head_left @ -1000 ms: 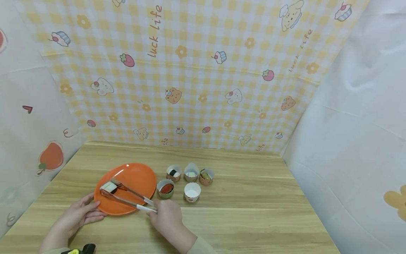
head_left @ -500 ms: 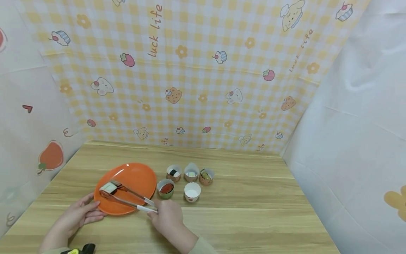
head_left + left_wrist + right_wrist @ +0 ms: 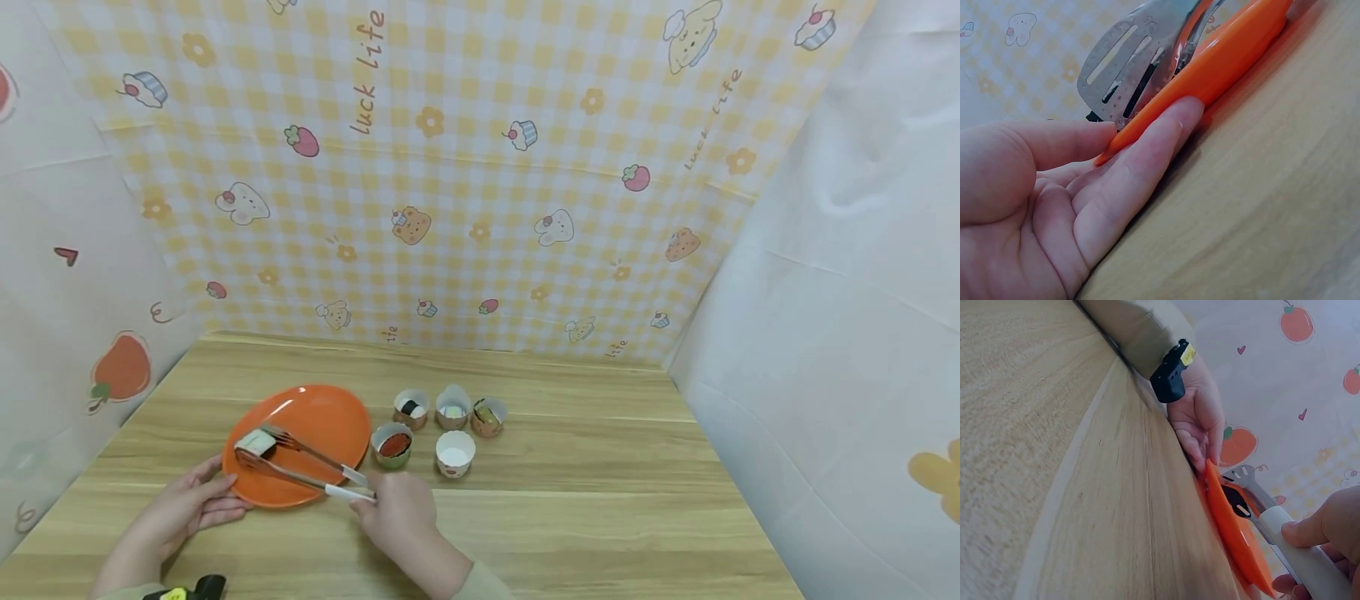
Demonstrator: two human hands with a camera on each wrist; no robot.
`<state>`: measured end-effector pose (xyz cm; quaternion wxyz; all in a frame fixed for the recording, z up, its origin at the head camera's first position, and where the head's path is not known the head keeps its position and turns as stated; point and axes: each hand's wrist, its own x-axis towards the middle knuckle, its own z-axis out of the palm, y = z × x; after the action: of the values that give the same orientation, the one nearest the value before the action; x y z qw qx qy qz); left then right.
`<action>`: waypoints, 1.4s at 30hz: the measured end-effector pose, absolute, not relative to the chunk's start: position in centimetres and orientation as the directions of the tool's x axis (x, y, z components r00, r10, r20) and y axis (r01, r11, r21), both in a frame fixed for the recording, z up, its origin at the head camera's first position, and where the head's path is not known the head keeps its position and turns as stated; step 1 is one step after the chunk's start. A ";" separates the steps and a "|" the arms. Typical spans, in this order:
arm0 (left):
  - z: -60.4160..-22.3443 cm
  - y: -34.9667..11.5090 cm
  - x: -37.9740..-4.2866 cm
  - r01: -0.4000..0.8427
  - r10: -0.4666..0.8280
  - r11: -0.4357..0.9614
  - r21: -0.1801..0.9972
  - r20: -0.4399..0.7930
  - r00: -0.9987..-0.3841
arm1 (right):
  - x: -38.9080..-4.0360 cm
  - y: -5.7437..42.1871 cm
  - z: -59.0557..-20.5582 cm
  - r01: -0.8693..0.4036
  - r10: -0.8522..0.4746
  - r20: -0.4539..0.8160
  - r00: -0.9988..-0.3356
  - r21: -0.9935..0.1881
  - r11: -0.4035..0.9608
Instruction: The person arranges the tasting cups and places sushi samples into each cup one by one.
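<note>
An orange plate (image 3: 330, 412) lies at the left of the table. My left hand (image 3: 183, 508) pinches its near-left rim, thumb on top and fingers underneath, as the left wrist view shows. With my right hand (image 3: 405, 517) I grip the white handles of metal serving tongs (image 3: 296, 477). The tongs' slotted heads stand on either side of a sushi piece (image 3: 257, 442), white on top with a dark side, at the plate's left. One slotted head (image 3: 1141, 69) partly hides the sushi in the left wrist view. My right thumb presses along a white handle (image 3: 1304, 556) in the right wrist view.
Several small paper cups stand right of the plate. One holds a red-topped sushi piece (image 3: 394, 446), another a white piece with a dark band (image 3: 411, 408). The front cup (image 3: 454, 454) shows a bare white inside. A checked cloth (image 3: 480, 167) hangs behind the table.
</note>
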<state>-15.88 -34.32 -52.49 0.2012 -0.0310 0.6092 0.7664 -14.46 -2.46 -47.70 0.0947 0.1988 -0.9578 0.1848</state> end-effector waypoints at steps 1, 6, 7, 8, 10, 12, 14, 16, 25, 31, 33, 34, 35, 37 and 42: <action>-52.5 -34.3 -15.9 -0.346 0.271 -0.176 0.922 -0.293 -0.917 | -14.4 -2.4 -47.6 -0.415 -0.346 0.252 -0.904 -0.317 0.853; -52.5 -34.3 -15.9 -0.347 0.264 -0.171 0.922 -0.297 -0.918 | -14.5 -2.3 -47.4 -0.410 -0.347 0.238 -0.907 -0.318 0.855; -52.5 -34.3 -15.9 -0.347 0.263 -0.171 0.922 -0.297 -0.918 | -14.5 -2.2 -47.4 -0.412 -0.349 0.238 -0.906 -0.319 0.853; -52.4 -34.3 -15.9 -0.347 0.262 -0.172 0.922 -0.297 -0.918 | -14.5 -2.1 -47.3 -0.414 -0.350 0.240 -0.905 -0.319 0.852; -52.4 -34.3 -15.9 -0.344 0.267 -0.176 0.923 -0.291 -0.919 | -14.6 -2.0 -47.2 -0.421 -0.355 0.247 -0.902 -0.313 0.851; -52.4 -34.2 -15.9 -0.343 0.262 -0.175 0.923 -0.292 -0.920 | -14.7 -1.7 -47.2 -0.426 -0.358 0.253 -0.899 -0.309 0.850; -52.3 -34.2 -15.8 -0.346 0.254 -0.172 0.922 -0.297 -0.920 | -14.7 -1.5 -47.1 -0.428 -0.359 0.257 -0.897 -0.306 0.850; -52.4 -34.2 -15.8 -0.348 0.246 -0.174 0.921 -0.302 -0.921 | -14.7 -1.3 -47.0 -0.431 -0.362 0.260 -0.895 -0.302 0.850; -52.4 -34.2 -15.8 -0.352 0.233 -0.174 0.920 -0.309 -0.922 | -14.8 -0.2 -46.7 -0.467 -0.381 0.293 -0.877 -0.325 0.822; -52.2 -34.0 -15.8 -0.357 0.225 -0.169 0.919 -0.317 -0.921 | -14.7 0.6 -46.5 -0.505 -0.399 0.335 -0.853 -0.340 0.794; -52.2 -34.0 -15.8 -0.357 0.226 -0.169 0.919 -0.317 -0.921 | -14.7 0.9 -46.6 -0.513 -0.400 0.351 -0.847 -0.337 0.790; -52.2 -34.0 -15.8 -0.360 0.224 -0.166 0.918 -0.320 -0.921 | -14.7 1.1 -46.6 -0.516 -0.399 0.358 -0.844 -0.339 0.787; -52.2 -34.0 -15.8 -0.359 0.223 -0.164 0.919 -0.320 -0.921 | -14.7 1.2 -46.6 -0.515 -0.396 0.362 -0.844 -0.341 0.787; -52.2 -34.0 -15.7 -0.357 0.224 -0.161 0.920 -0.319 -0.921 | -14.8 1.4 -46.6 -0.511 -0.391 0.364 -0.845 -0.340 0.789; -52.2 -34.0 -15.7 -0.355 0.218 -0.153 0.922 -0.319 -0.922 | -14.9 2.2 -46.6 -0.495 -0.377 0.348 -0.858 -0.368 0.787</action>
<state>-15.70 -34.01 -52.18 0.1893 -0.0548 0.6228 0.7571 -14.92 2.15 -46.64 0.1291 0.2328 -0.9365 0.2283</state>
